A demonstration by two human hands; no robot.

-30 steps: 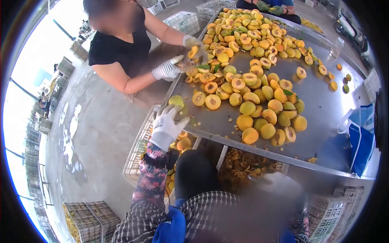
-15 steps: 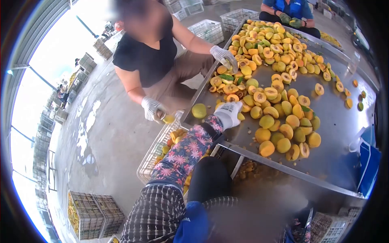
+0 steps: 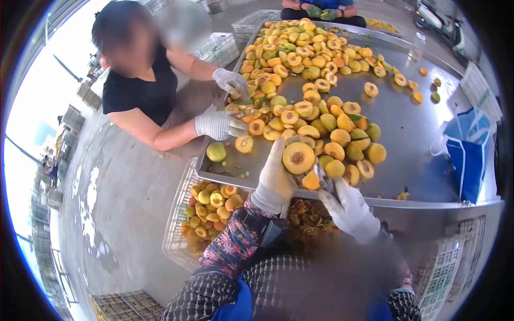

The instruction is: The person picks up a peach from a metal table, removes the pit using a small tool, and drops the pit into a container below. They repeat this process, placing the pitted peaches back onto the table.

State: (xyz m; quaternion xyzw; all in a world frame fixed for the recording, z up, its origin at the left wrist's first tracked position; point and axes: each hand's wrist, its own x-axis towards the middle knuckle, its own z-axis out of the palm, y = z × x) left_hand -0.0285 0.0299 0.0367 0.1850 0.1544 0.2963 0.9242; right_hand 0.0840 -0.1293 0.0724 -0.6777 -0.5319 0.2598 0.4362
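In my gloved left hand [image 3: 274, 179] is a halved yellow peach [image 3: 298, 158], its cut face and brown centre turned toward me. My gloved right hand [image 3: 350, 212] is closed around a small shiny metal tool [image 3: 323, 176], whose tip is close to the peach half; its exact kind is hard to make out. Both hands are at the near edge of the metal table [image 3: 412, 144]. Just beyond them lies a heap of halved peaches [image 3: 326, 128].
A crate of peach halves [image 3: 209, 208] stands below the table's left corner. Left of the table, a co-worker's gloved hands [image 3: 222, 125] are among the fruit. A blue bag [image 3: 465, 155] is at the right edge. Brown scraps [image 3: 310, 216] lie beneath the table edge.
My left hand has come back from the heap with a peach half. My right hand has come into view with the metal tool. The co-worker's lower hand has moved up onto the table.
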